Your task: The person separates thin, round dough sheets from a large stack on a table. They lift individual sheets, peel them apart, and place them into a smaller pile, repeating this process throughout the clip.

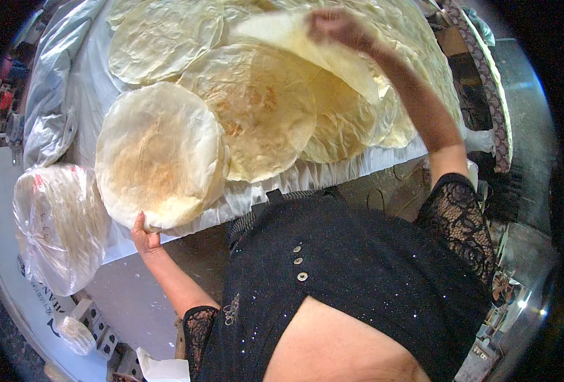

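A stack of thin round flatbreads [155, 153] lies near the table's front edge. My left hand [147, 238] grips its near rim, with the thumb on top and the other fingers mostly hidden. Farther off, my right hand [333, 29] is blurred and closed around the edge of a thin pale flatbread sheet [282, 29], which is partly raised and folded over the others. Beneath and beside it are overlapping browned flatbreads [262, 107]. More round sheets [167, 43] lie at the back left.
White plastic sheeting [258, 191] covers the table. A tied clear plastic bag of flatbreads [60, 229] sits left of the stack, with bundled plastic [53, 95] behind it. A patterned-edged board [487, 81] stands at the right. Another bagged bundle [75, 335] rests lower left by grey blocks.
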`<action>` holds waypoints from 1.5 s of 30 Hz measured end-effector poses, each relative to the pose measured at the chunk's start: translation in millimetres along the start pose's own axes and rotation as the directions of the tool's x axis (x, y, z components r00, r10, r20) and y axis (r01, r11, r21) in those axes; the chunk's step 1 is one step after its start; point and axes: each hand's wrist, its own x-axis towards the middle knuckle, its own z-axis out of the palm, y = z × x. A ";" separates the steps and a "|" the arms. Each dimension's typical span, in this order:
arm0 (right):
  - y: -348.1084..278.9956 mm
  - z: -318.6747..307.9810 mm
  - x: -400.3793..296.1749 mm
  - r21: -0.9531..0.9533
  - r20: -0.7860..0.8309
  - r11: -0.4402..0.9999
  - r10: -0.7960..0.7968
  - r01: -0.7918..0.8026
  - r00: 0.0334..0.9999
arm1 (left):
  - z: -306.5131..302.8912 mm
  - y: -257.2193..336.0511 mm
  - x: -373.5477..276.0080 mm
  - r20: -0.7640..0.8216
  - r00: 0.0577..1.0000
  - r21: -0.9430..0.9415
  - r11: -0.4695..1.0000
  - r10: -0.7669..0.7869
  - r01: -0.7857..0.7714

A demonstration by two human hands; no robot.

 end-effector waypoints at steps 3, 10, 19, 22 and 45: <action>-106.8 -22.0 30.4 -0.215 -0.045 0.944 -0.264 0.249 0.963 | 14.5 -7.2 1.8 0.028 0.999 -0.016 1.000 -0.024 0.024; -248.6 125.6 55.2 -0.892 0.309 -0.043 -0.783 0.449 0.540 | 37.9 -10.8 -11.6 0.180 0.982 -0.227 0.970 -0.049 0.090; -87.2 379.1 16.5 -0.395 0.754 0.154 -0.509 0.905 0.416 | 24.3 -12.6 -22.9 0.165 0.986 -0.275 0.961 0.006 0.041; -52.2 380.9 0.6 -0.266 0.689 0.267 -0.619 0.926 0.376 | 23.0 -11.7 -22.6 0.175 0.983 -0.351 0.930 -0.048 0.107; 15.6 319.1 -71.4 0.609 -0.087 0.753 0.377 -0.250 0.922 | 25.0 0.4 -26.7 -0.013 0.995 -0.276 0.957 -0.098 0.091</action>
